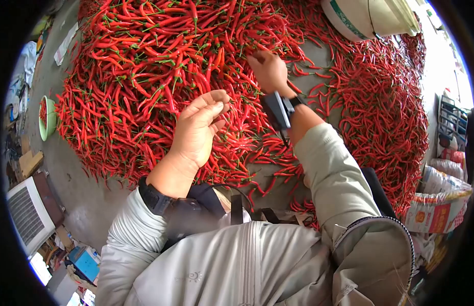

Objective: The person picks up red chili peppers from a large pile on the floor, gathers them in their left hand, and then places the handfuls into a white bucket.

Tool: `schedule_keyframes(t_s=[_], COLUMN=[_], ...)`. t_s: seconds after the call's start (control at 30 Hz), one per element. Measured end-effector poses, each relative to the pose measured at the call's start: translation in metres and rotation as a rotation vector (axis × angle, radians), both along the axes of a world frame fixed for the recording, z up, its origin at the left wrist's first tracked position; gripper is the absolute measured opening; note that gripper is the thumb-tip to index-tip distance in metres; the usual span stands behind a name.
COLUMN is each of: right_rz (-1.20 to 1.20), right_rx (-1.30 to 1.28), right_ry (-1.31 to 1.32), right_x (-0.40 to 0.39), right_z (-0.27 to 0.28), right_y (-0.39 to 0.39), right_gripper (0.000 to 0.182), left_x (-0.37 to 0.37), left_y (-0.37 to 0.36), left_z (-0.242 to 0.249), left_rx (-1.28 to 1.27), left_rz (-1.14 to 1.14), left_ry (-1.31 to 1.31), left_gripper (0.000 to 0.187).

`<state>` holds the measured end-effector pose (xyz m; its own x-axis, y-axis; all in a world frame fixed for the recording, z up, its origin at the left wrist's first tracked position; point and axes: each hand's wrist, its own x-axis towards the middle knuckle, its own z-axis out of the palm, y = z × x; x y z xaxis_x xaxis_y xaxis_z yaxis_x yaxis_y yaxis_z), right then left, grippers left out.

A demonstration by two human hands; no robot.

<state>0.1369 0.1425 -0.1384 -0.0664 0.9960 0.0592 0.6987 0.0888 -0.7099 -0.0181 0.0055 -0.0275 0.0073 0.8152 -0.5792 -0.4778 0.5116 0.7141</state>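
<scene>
Red chili peppers (140, 76) with green stems lie in a large heap in front of me. My left hand (198, 125) is raised over the near part of the heap, palm partly turned up. Its fingers curl in and the thumb meets the index finger; whether anything small is between them cannot be made out. Farther forward and to the right, my right hand (269, 72) reaches to the heap's right edge, back of the hand up. The fingertips of that hand are hidden among the peppers, and a dark device is strapped to the wrist.
A second spread of peppers (379, 117) covers the floor at the right. A white bucket (356, 18) stands at the top right. At the left are a green basin (49, 118) and a white slatted unit (30, 214). Printed sacks (436, 211) lie at the far right.
</scene>
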Motion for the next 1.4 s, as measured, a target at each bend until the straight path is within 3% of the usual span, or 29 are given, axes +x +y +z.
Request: schedule_keyframes(t_s=[0.03,0.13,0.37,0.47,0.57,0.63,0.7,0.77,0.83,0.9,0.93,0.97,1.03,1.3,1.37,1.4], right_rz=[-0.102,-0.27,-0.239,-0.264,-0.226,-0.075,0.201,0.272,0.087,-0.086,-0.056,-0.054,0.087,0.153,0.14,0.042], right_rx=[-0.187,-0.323,-0.092,-0.266,-0.542,-0.561,-0.532,-0.451,-0.237,-0.076,-0.004,0.001,-0.038,-0.121,-0.14,-0.287], right_ry=[-0.064,-0.019,0.098,0.565,1.002,1.024,0.926,1.044,0.972,0.551,0.354,0.36,0.024,0.026,0.171,0.509], right_x=[-0.008,-0.021,-0.011,-0.017,-0.037,-0.047,-0.045,-0.046,-0.044,-0.042,-0.043,-0.047,-0.056,-0.029,-0.02,-0.015], right_z=[0.004,0.007,-0.021,-0.019,0.042,0.063,0.07,0.06,0.035,0.011,0.001,-0.004,-0.009,-0.016,-0.031,-0.03], right_y=[0.011,0.029,-0.004,-0.045,-0.087,-0.107,-0.108,-0.091,-0.047,0.004,0.024,0.035,0.047,0.031,0.015,-0.005], right_gripper=[0.033,0.042,0.037,0.027,0.021,0.019,0.025,0.027,0.025,0.024,0.025,0.025,0.028,0.026,0.023,0.017], left_x=[0.001,0.004,-0.004,-0.004,-0.003,-0.003,-0.012,-0.018,-0.02,-0.02,-0.02,-0.02,-0.016,-0.019,-0.022,-0.023], left_y=[0.001,0.0,0.0,0.001,0.003,0.003,0.0,0.0,0.001,-0.001,-0.003,-0.003,-0.003,-0.002,-0.002,-0.001], left_z=[0.001,0.001,-0.004,-0.006,-0.01,-0.008,-0.015,-0.019,-0.013,-0.01,-0.011,-0.009,-0.004,-0.004,-0.006,-0.007], left_rx=[0.004,0.006,-0.001,-0.066,-0.122,-0.157,-0.043,0.029,0.101,0.099,0.14,0.18,0.119,0.097,0.1,0.106], left_rz=[0.004,0.035,0.069,0.096,0.17,0.185,0.157,0.191,0.385,0.406,0.347,0.286,0.31,0.318,0.309,0.302], left_ry=[0.002,-0.005,-0.009,0.024,0.035,0.08,-0.035,-0.07,-0.046,-0.065,-0.147,-0.228,-0.206,-0.199,-0.215,-0.229], left_gripper=[0.027,0.026,0.026,0.027,0.029,0.028,0.025,0.023,0.02,0.021,0.02,0.019,0.019,0.018,0.017,0.015])
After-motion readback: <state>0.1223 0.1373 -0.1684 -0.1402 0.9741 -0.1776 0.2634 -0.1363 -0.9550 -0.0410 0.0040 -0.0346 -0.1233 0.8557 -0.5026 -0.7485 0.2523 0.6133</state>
